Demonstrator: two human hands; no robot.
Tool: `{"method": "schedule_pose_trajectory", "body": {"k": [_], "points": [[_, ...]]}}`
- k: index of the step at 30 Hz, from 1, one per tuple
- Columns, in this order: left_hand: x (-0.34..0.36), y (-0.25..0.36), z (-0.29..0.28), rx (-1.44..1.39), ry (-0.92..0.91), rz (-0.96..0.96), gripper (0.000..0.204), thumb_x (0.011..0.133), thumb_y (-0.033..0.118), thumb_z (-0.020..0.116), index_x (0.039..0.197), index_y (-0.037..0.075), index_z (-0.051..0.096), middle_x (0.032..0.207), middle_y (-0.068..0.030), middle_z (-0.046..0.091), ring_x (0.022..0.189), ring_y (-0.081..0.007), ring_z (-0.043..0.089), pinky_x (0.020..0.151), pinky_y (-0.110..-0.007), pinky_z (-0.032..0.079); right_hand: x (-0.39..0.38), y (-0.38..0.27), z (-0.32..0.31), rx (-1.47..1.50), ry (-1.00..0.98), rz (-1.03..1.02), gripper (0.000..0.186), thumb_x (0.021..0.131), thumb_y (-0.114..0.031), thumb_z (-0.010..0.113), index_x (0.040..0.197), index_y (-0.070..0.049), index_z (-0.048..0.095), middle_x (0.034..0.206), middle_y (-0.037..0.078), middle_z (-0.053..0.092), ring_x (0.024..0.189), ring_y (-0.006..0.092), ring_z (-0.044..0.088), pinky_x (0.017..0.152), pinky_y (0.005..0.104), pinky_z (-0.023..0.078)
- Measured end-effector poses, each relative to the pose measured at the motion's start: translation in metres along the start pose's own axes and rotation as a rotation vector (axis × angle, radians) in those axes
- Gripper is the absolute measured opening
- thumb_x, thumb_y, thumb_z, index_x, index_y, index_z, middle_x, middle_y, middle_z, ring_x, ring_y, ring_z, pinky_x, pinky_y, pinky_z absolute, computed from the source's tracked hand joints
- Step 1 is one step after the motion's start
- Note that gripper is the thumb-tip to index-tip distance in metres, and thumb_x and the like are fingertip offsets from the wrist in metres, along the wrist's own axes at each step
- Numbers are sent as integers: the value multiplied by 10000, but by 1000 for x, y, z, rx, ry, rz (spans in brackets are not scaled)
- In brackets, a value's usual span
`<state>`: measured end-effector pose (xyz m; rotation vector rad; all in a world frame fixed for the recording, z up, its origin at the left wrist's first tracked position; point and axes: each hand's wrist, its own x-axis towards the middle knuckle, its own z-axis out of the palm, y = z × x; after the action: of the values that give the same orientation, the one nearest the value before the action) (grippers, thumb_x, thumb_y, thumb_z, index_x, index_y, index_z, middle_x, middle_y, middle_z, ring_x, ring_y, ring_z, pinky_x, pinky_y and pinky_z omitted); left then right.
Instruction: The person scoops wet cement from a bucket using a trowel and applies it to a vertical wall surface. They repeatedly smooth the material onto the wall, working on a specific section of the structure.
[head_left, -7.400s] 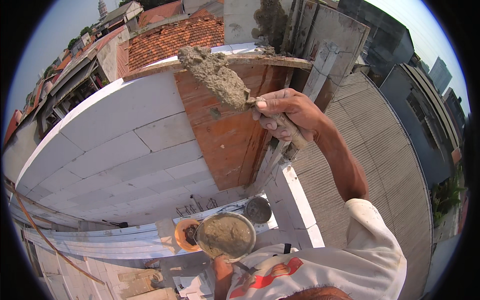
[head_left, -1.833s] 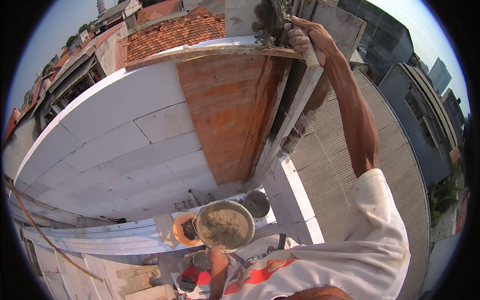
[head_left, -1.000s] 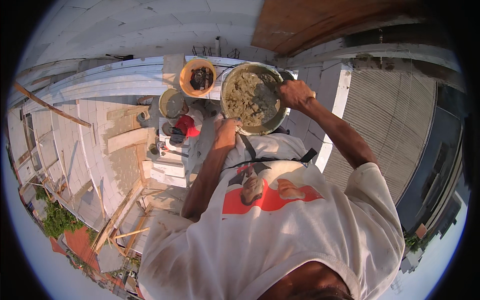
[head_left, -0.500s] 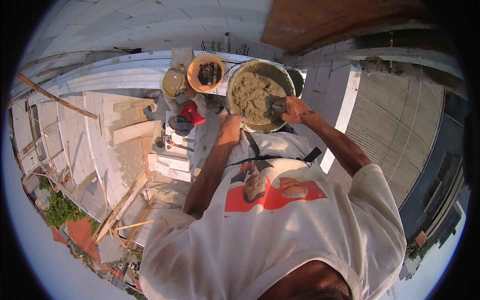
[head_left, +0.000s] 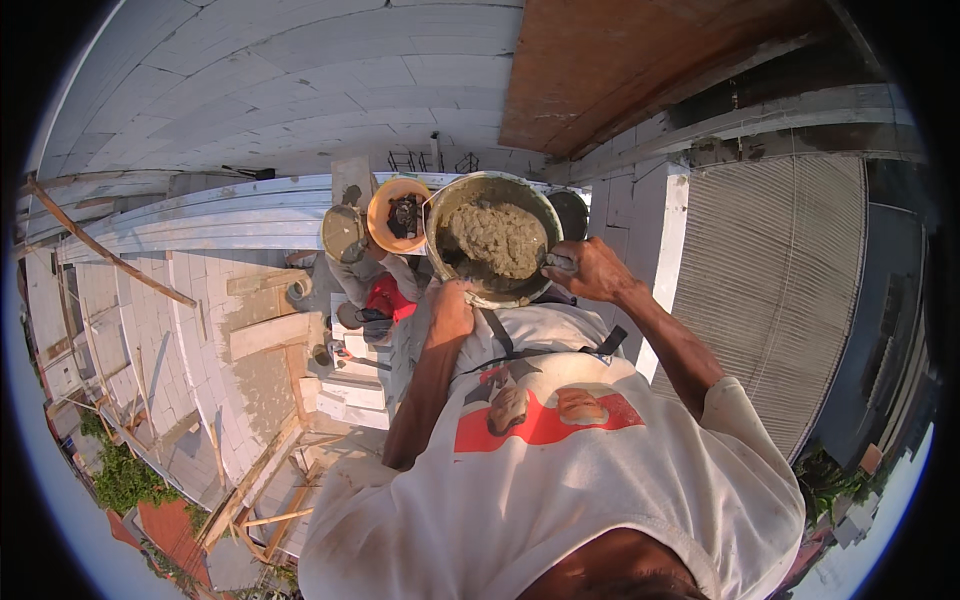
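Grey bucket (head_left: 500, 187) in front of the wearer's waist, mouth facing up, close to the body; whether anything bears it from below cannot be told, the underside being hidden. In it, a rough mound of wet mortar (head_left: 500, 242), heaped rather than level, so probably a stiff mix. Left hand (head_left: 452, 308) closed on the near-left rim; judged to steady the bucket and keep it near the belly, where the weight should be easier to manage. Right hand (head_left: 592, 270) at the right rim, fingers curled round a small grey tool, likely a trowel (head_left: 560, 262); its blade is not distinguishable from the mortar. Low arm angle presumably lets the tool reach in over the rim. Just left of the bucket: orange bucket (head_left: 379, 216) holding dark pieces. Just right, partly hidden: dark pail (head_left: 571, 216). Both are near the long white ribbed panels (head_left: 250, 213), perhaps grouped for easy reach. Farther left and below, a co-worker in red (head_left: 388, 297), beside another mortar-stained bucket (head_left: 343, 232). Outermost: pale block wall (head_left: 300, 95), brown board (head_left: 620, 75) upper right, corrugated roof (head_left: 770, 290) at right.
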<state>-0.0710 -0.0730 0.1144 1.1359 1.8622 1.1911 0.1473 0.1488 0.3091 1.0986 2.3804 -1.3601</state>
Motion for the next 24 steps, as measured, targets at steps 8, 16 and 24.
{"method": "schedule_pose_trajectory", "body": {"k": [8,16,24], "points": [[48,73,-20,407,-213,236,84,856,19,561,837,-16,635,867,-146,682,799,-293,675,704,-411,561,-61,-100,-126,133,185,-118,513,953,-434,689,1131,46,696,874,246,731,821,330,724,761,457,555],[32,-31,-41,174,-231,-184,157,770,26,633,913,15,698,949,-201,696,860,-379,687,772,-425,543,-103,-169,-355,961,486,-362,319,1060,-313,587,937,-20,624,643,-19,536,450,24,486,362,184,398],[77,101,-42,-753,316,-905,419,706,-72,589,1120,-25,632,1045,-164,664,815,-338,702,659,-462,601,-124,-124,-425,808,850,-560,348,1065,-365,577,1032,-21,625,716,-43,494,516,13,464,432,171,408]]}}
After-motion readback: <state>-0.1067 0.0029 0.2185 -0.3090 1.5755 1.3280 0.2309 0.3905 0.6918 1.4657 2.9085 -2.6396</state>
